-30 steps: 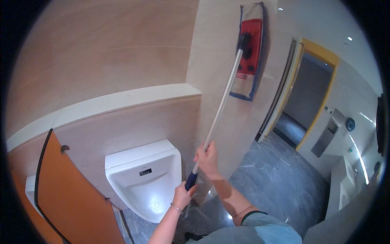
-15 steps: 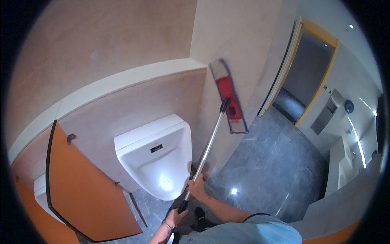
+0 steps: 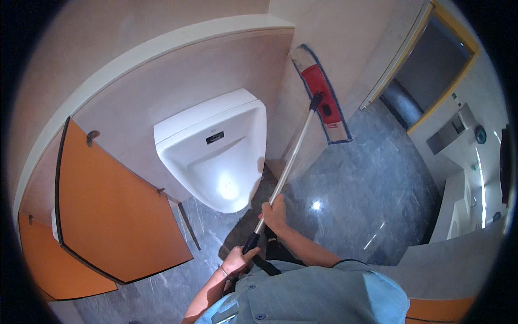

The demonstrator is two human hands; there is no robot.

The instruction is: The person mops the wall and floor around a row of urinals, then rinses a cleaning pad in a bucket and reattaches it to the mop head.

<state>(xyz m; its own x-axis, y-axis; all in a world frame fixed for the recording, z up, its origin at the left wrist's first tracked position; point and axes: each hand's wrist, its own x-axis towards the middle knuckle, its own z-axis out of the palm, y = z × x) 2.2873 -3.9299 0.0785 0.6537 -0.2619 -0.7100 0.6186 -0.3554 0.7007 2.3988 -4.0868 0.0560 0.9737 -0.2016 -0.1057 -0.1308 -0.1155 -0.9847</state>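
Observation:
Both of my hands grip a flat mop (image 3: 293,156) with a silver pole. My left hand (image 3: 236,261) is wrapped round the black grip at the pole's lower end, close to my body. Higher up the pole, my right hand (image 3: 275,213) closes on the metal shaft. The mop's long flat head (image 3: 322,93), with a red plate and blue-edged pad, is raised against the pale side wall (image 3: 345,48) to the right of the urinal; whether its whole length touches cannot be told. The white urinal (image 3: 211,149) hangs on the wall to the left of the pole.
An orange partition (image 3: 110,208) stands left of the urinal, with another beyond it. At the right are a yellow-framed doorway (image 3: 431,65), a metal wall unit (image 3: 452,128) and a white washbasin counter (image 3: 457,208). Grey marbled tiles (image 3: 361,183) cover the floor.
My view has tipped downward, so the urinal and doorway sit higher in the picture. Both hands keep hold of the mop, and its head remains by the side wall.

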